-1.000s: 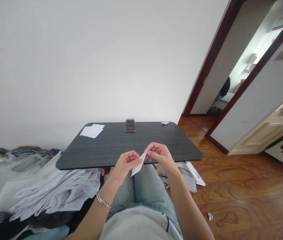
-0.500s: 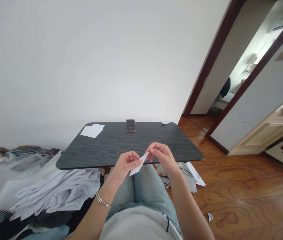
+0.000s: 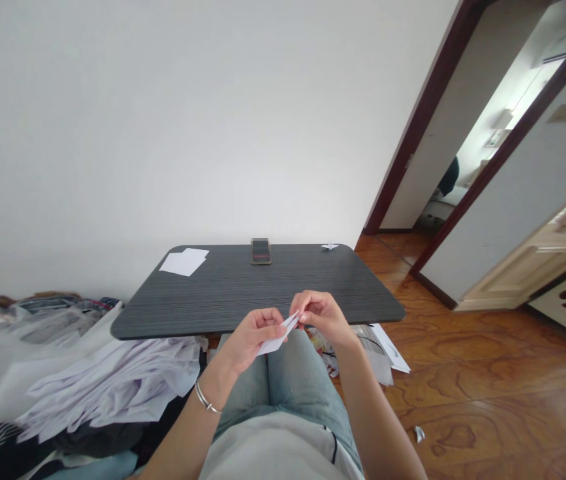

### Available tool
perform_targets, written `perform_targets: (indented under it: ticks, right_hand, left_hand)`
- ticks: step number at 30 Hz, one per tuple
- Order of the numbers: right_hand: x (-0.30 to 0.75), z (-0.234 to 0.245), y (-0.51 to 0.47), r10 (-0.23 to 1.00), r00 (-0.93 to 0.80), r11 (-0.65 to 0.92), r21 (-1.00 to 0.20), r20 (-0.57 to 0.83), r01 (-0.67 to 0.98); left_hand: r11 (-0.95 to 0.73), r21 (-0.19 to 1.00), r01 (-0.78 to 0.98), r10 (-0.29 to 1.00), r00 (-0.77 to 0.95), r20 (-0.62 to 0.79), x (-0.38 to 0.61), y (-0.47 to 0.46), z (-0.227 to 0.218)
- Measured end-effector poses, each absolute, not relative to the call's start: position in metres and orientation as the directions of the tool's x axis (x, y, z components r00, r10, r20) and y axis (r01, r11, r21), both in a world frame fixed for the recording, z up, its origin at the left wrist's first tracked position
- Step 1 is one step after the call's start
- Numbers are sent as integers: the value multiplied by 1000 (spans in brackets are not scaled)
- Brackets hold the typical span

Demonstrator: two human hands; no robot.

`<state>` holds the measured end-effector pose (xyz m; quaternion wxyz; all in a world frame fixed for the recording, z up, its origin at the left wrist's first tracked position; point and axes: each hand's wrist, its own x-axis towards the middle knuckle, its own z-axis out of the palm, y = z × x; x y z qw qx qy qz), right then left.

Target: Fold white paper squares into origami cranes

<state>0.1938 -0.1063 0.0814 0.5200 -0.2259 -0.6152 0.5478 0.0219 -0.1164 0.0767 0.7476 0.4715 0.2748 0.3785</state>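
A small folded piece of white paper [image 3: 273, 343] is held between both hands, just past the near edge of the dark table [image 3: 233, 293] and above my lap. My left hand [image 3: 255, 333] pinches its left side, thumb on top. At the pointed upper right end, the thumb and fingertips of my right hand [image 3: 320, 313] close on the tip. The fingers hide part of the folds.
White paper sheets [image 3: 184, 261] lie at the table's back left. A phone [image 3: 261, 251] stands at the back middle, and a small folded paper piece [image 3: 329, 247] at the back right. Clothes [image 3: 123, 380] are heaped on the left; papers [image 3: 390, 348] lie below the table's right side.
My right hand has shifted slightly down, its fingertips now pinching the paper's tip more closely. The paper's narrow end looks more spread. My left hand has barely moved.
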Motion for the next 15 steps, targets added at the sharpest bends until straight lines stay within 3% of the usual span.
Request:
perform_targets:
  ticks: [10, 15]
  right_hand:
    - [193, 79, -107, 773, -333, 424, -831, 540, -361]
    - [190, 75, -107, 782, -294, 450, -825, 549, -343]
  left_hand:
    - [324, 881, -345, 777, 628, -40, 25, -116, 76]
    - [383, 853, -354, 742, 668, -56, 28, -116, 73]
